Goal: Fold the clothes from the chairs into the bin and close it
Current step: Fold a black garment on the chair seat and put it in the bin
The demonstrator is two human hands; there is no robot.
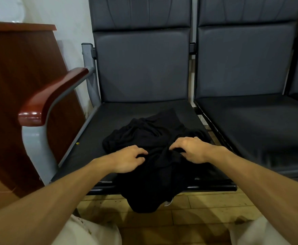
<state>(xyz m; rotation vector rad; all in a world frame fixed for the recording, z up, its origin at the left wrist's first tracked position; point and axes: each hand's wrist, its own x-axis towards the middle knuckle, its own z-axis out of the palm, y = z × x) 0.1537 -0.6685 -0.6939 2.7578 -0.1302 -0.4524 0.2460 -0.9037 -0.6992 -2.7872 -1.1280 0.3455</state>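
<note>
A crumpled black garment (150, 137) lies on the seat of the left dark chair (95, 131), with one end hanging over the seat's front edge toward the floor. My left hand (128, 160) has its fingers curled into the cloth near the middle of the pile. My right hand (192, 149) pinches a fold of the same garment just to the right. Both hands sit close together above the seat's front half. No bin is in view.
A second dark chair (250, 121) stands joined to the right, its seat bare. A wooden armrest (51, 96) on a grey frame sticks out at the left, beside a brown wooden cabinet (17, 85). Wooden floor (188, 214) runs below.
</note>
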